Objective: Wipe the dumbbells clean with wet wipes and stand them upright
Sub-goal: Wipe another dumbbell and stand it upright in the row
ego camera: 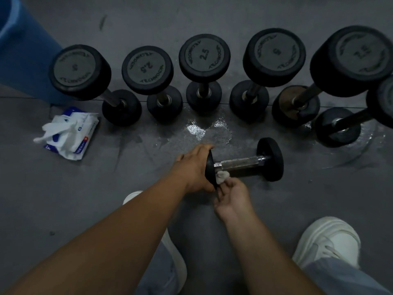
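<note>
A small black dumbbell [244, 163] lies on its side on the grey floor in front of me. My left hand [194, 167] grips its left head. My right hand [230, 193] pinches a crumpled white wet wipe [222, 175] against the metal handle, right beside that head. Behind it, several black dumbbells stand upright in a row, from a 5 kg one [79, 72] at the left to a large one [350, 60] at the right.
An open pack of wet wipes [70, 133] lies on the floor at the left, with a wipe sticking out. A wet patch [204, 129] shines on the floor behind the lying dumbbell. A blue roll [23, 50] stands far left. My white shoes [327, 239] are below.
</note>
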`<state>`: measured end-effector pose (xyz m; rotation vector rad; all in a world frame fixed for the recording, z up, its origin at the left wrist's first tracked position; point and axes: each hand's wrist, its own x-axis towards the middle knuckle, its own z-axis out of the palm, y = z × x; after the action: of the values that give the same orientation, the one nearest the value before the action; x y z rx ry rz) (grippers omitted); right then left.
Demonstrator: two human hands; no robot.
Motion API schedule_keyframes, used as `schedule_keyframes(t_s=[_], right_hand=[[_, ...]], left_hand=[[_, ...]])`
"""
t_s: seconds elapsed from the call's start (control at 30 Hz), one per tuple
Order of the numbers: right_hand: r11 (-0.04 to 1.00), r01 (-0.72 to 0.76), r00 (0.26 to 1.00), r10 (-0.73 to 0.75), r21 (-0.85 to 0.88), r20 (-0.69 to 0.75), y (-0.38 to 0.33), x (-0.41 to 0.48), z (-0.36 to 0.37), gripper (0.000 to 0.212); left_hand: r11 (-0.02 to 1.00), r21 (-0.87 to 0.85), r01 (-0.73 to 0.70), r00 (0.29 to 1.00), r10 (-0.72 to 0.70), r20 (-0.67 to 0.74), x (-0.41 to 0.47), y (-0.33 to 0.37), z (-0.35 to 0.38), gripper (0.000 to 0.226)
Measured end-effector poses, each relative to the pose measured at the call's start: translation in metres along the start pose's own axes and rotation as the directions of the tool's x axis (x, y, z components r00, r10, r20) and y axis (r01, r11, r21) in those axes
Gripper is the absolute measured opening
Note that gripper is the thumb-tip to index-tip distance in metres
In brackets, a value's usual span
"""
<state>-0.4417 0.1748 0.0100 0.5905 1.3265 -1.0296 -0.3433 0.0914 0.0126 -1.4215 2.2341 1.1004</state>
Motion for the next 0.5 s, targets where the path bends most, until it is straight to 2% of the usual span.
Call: schedule_keyframes(t_s=[0.1, 0.2, 0.3, 0.4, 0.5], right_hand=[[0.994, -0.034, 0.999, 0.034, 0.103, 0.003, -0.003, 0.006, 0.008, 0.027], [0.997, 0.013, 1.0, -0.014, 0.082, 0.007, 0.003, 0.009, 0.01, 0.016], [0.995, 0.094, 0.995, -0.095, 0.035, 0.028, -0.002, 0.018, 0.017, 0.009], [0.992, 0.111, 0.994, -0.111, -0.064, -0.001, -0.014, 0.017, 0.03, 0.018], [0.946, 0.237, 0.963, -0.259, -0.222, -0.076, -0.014, 0.012, 0.022, 0.003]], left_hand=[[1.0, 0.021, 0.003, 1.0, -0.003, 0.006, 0.001, 0.001, -0.001, 0.121], [1.0, 0.024, 0.01, 1.0, -0.01, 0.004, 0.001, 0.0, 0.0, 0.122], [0.999, 0.028, 0.017, 1.0, -0.017, 0.006, 0.001, -0.001, 0.0, 0.123], [0.999, 0.035, 0.026, 1.0, -0.027, 0.008, 0.002, 0.001, -0.003, 0.123], [0.999, 0.032, 0.027, 1.0, -0.027, 0.013, -0.001, 0.0, -0.001, 0.123]])
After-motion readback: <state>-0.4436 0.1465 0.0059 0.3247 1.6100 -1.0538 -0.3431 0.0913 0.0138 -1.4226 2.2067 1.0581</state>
